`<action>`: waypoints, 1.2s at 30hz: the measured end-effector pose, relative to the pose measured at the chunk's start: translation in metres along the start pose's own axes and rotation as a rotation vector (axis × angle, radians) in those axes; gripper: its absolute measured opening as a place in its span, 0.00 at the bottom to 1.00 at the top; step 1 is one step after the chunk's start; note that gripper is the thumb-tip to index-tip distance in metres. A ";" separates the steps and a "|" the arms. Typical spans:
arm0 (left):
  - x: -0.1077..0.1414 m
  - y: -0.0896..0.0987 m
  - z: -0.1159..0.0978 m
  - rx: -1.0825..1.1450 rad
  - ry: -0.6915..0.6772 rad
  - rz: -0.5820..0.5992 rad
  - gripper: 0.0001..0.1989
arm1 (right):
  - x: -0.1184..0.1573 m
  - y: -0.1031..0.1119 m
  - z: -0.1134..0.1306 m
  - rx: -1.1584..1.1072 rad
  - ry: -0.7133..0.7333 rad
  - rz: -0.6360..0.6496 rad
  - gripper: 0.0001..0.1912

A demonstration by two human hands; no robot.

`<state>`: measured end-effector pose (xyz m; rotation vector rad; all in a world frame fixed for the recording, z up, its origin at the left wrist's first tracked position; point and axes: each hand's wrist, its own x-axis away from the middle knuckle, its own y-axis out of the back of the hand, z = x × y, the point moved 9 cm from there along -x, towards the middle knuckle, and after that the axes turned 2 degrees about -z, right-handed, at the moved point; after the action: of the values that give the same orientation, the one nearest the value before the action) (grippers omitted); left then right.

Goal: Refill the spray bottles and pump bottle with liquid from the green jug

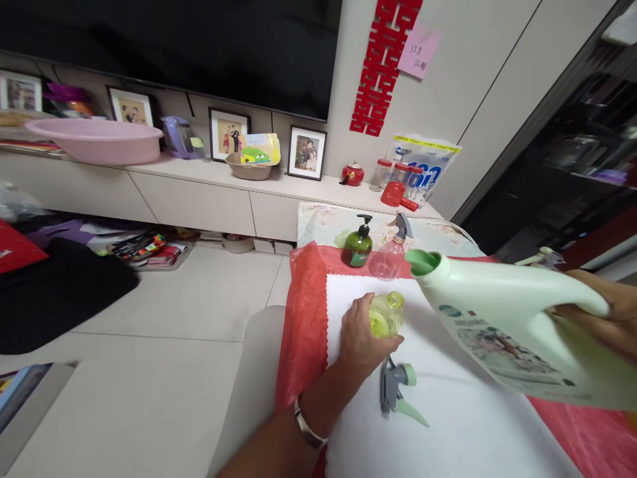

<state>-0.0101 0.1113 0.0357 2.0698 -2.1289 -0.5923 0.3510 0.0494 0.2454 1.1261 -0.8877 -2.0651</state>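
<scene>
My left hand (361, 332) is wrapped round a clear yellow-green bottle (385, 315) that has no top on and stands on or just over the white cloth. In my right hand (610, 305) is the handle of a big pale green jug (502, 292), uncapped and tilted, its green spout (423, 261) pointing left, above and right of the bottle's mouth. No liquid stream shows between them. A grey and green spray trigger head (395, 385) lies on the cloth, close below the small bottle.
Behind the white cloth (448, 431) stand a green pump bottle (357, 245) and a pink clear spray bottle (391, 255). A red cover (303, 318) lies under the cloth. Farther back, a low cabinet (204, 206) carries photo frames, a pink basin (99, 139) and red-lidded jars (381, 174).
</scene>
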 end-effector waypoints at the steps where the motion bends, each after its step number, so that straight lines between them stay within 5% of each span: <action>1: 0.000 0.001 0.001 0.013 0.020 0.004 0.43 | 0.008 -0.011 0.001 0.063 -0.055 0.091 0.24; 6: 0.000 0.004 0.002 0.053 0.069 0.002 0.42 | 0.043 -0.021 0.003 -0.101 -0.385 -0.060 0.16; 13: -0.001 0.001 0.004 -0.024 0.081 0.035 0.42 | 0.068 -0.069 -0.014 -0.368 -0.448 -0.250 0.07; 22: -0.002 -0.003 0.012 -0.063 0.055 -0.010 0.41 | 0.088 -0.139 -0.022 -0.507 -0.418 -0.245 0.14; 30: 0.000 0.000 0.006 -0.070 0.074 0.029 0.40 | 0.089 -0.153 -0.029 -0.515 -0.354 -0.138 0.14; 36: 0.001 0.000 0.003 -0.061 0.108 0.068 0.41 | 0.115 -0.136 -0.037 -0.428 -0.245 -0.093 0.31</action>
<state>-0.0116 0.1108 0.0324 1.9432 -2.0854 -0.5171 0.3046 0.0309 0.0700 0.7066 -0.4688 -2.3578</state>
